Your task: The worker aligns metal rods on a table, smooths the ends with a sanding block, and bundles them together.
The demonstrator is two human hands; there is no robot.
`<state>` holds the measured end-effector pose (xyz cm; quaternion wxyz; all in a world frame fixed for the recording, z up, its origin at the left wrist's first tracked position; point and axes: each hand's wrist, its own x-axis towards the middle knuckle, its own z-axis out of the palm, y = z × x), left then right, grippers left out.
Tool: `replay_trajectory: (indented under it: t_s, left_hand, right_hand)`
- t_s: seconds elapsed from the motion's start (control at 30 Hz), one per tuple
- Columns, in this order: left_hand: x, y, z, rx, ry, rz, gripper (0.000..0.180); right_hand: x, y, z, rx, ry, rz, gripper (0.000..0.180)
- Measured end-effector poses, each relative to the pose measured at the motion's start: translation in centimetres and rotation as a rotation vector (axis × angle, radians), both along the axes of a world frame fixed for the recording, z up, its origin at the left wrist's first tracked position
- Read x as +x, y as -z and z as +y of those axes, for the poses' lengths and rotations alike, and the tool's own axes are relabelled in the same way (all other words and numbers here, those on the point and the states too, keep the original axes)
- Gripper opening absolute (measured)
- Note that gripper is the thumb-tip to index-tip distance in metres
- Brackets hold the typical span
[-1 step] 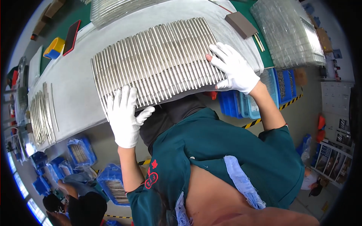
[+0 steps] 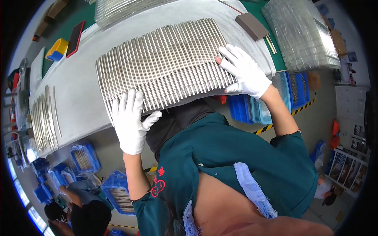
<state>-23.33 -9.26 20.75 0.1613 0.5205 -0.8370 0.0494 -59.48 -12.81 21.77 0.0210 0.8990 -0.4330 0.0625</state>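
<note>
A wide row of slim, silvery metal rods lies side by side on the white-covered table, near its front edge. My left hand, in a white glove, rests on the near ends at the row's left, fingers stretched out and thumb apart. At the right end, my gloved right hand lies with its fingers spread over the last rods; the glove leaves some fingertips bare. Neither hand grips anything. The parts of the rods under my fingers are hidden.
More thin rods lie at the table's left end. A brown block, a stack of clear plastic trays, a tape roll and a red-edged phone stand farther back. Blue bins sit below right. Another person is at lower left.
</note>
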Motion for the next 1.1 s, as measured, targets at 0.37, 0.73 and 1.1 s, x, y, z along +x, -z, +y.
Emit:
replay_trajectory:
  t_s: [0.37,0.73,1.1]
  left_hand:
    - [-5.0,-2.4,-0.7,0.111,0.220,0.070,0.063]
    - [-17.5,0.6,-4.0,-0.029,0.519,0.281,0.038]
    - [-17.3,0.2,-3.9,0.101,0.543,0.251,0.049]
  right_hand:
    - [-0.7,-3.3,-0.8,-0.047,0.219,-0.132,0.073]
    - [-7.3,-1.6,-7.0,-0.150,0.729,0.294,0.067]
    - [-3.3,-1.3,-7.2,-0.010,0.457,-0.250,0.074]
